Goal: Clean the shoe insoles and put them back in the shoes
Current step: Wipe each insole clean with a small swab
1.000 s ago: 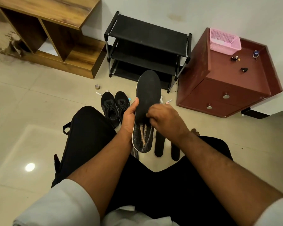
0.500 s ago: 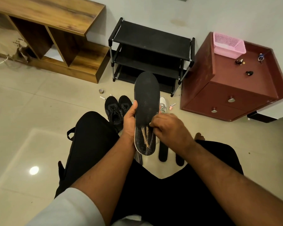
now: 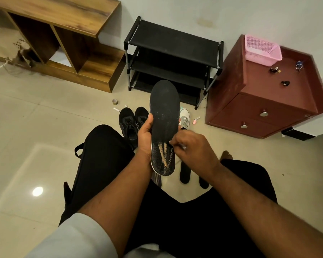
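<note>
I hold a long black insole (image 3: pixel 163 116) upright in front of me, its worn, patterned heel end toward my lap. My left hand (image 3: pixel 145 136) grips its left edge with the thumb on the face. My right hand (image 3: pixel 189 148) presses pinched fingers on the insole's right edge near the heel; a small white wipe (image 3: pixel 183 147) shows between the fingers. A pair of black shoes (image 3: pixel 131 121) stands on the floor behind my left hand. A white and grey shoe (image 3: pixel 185 119) is partly hidden behind the insole. Two more black insoles (image 3: pixel 184 172) lie on the floor.
A black shoe rack (image 3: pixel 172 58) stands against the wall, with a maroon drawer cabinet (image 3: pixel 265 108) and pink basket (image 3: pixel 262 50) to its right and a wooden shelf unit (image 3: pixel 67 34) to its left. A tape roll (image 3: pixel 115 101) and small bottle (image 3: pixel 195 120) lie on the tiles.
My right hand has slid down the insole's right side toward the heel end. My left hand keeps the same grip on the insole.
</note>
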`<state>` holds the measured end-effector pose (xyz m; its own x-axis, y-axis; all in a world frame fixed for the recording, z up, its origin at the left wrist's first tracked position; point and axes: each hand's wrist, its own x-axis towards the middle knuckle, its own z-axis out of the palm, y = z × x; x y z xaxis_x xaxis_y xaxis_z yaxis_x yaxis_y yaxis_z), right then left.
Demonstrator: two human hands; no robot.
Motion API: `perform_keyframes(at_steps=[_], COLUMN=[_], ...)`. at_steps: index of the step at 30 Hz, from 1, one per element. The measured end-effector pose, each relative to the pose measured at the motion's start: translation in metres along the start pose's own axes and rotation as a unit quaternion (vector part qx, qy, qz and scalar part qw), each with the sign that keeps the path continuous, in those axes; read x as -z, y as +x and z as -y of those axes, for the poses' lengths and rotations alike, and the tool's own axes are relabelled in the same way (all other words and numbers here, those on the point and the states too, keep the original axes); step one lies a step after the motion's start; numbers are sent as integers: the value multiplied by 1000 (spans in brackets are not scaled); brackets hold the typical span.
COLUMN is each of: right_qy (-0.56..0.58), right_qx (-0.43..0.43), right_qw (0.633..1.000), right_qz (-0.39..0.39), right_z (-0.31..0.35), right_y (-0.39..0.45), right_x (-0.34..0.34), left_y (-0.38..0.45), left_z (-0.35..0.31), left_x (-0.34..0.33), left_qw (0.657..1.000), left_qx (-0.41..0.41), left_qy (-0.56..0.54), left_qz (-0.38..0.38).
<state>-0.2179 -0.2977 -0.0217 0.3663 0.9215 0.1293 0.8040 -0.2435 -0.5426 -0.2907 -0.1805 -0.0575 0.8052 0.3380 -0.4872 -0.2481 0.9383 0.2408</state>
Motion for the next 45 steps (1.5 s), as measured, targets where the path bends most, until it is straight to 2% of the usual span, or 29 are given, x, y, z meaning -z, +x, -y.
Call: perform_keyframes(at_steps=[8,11,18,28,32,36,45], right_qy=[-30,-38,-17,-53,-40,-37,-64], right_qx=[-22,-19,-23,-39,-23,-10,-12], right_qw=[999,998,1000,996,998,999,997], right_qz=[-39,-44,-1,-56,-32,-13,-50], right_z=[-11,-7,9,1,10,16,3], right_y=[31,32,-8,38,24,-2,38], right_x=[20,19,-7,12,4,-5,12], left_y=[1,0,-1,-4,-1,-1,0], left_z=[3,2,1,8,5,4,11], left_x=[-5,-5,-5,-5,-1,-2,2], left_qw=[998,998,1000,999,999,998,999], left_qx=[-30,-22,8,41,34,61,27], left_qy=[58,57,1,32,29,5,23], left_qz=[-16,-11,-21,11,4,16,23])
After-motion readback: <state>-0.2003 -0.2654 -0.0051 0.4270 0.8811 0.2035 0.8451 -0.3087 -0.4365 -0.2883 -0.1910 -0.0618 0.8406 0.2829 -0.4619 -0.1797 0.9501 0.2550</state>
